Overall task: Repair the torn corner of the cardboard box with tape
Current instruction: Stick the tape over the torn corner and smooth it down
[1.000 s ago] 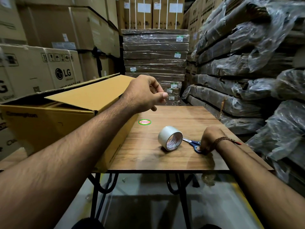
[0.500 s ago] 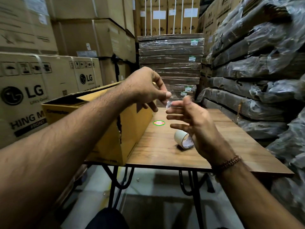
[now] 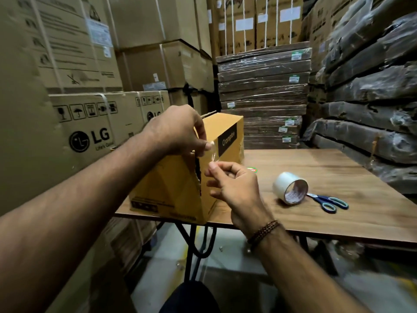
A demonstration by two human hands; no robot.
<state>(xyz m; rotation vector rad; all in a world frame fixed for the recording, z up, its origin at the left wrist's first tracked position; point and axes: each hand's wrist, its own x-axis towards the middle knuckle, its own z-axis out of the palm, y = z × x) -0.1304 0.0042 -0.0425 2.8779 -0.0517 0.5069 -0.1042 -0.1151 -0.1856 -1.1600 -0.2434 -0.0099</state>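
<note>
Pinching clear tape strip (image 3: 214, 152) between left hand (image 3: 178, 129) above, right hand (image 3: 234, 188) below; strip beside torn box corner (image 3: 198, 175).

A matt yellow-brown cardboard box (image 3: 180, 188) with a ragged torn edge sits on a smooth wood-grain tabletop (image 3: 338, 177) beside a glossy clear plastic tape roll (image 3: 290, 187).

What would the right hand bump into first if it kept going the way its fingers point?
Probably the box. The right hand points up-left at its torn corner, holding clear tape just before it. Depth is unclear.
</note>
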